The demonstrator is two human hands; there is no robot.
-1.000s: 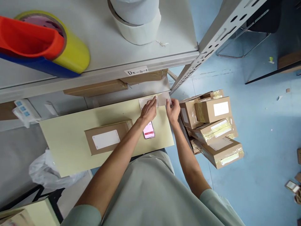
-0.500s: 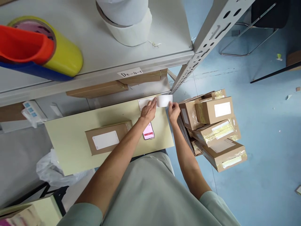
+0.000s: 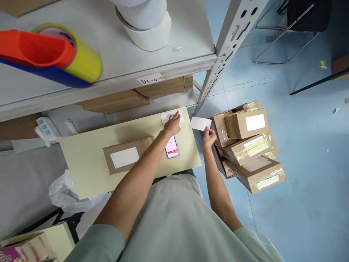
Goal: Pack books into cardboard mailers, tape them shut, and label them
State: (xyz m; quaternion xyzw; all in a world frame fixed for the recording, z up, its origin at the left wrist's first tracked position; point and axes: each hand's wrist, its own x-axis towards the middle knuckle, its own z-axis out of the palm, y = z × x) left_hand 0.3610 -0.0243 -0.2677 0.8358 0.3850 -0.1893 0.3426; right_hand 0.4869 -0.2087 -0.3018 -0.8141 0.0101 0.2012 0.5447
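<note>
My right hand (image 3: 209, 138) pinches the lower right corner of a white paper slip (image 3: 200, 123), held out past the table's right end. A white label (image 3: 165, 117) lies on the cream table (image 3: 84, 149) near its far edge. On that label my left hand (image 3: 172, 124) rests with fingers stretched out, covering part of it. Just below the left hand lies a phone (image 3: 171, 147) with a lit pink screen. A cardboard box (image 3: 124, 156) bearing a white label sits on the table, left of my left forearm.
Several labelled cardboard boxes (image 3: 245, 145) are stacked on the floor at right. A metal shelf (image 3: 188, 36) overhangs the table, carrying white rolls (image 3: 152, 34) and a yellow tape roll (image 3: 88, 62) with a red and blue dispenser. A black chair (image 3: 308, 16) stands far right.
My right hand has moved right with the white slip, which is now flat and apart from the label on the table. Before, it was curled up beside my left fingers.
</note>
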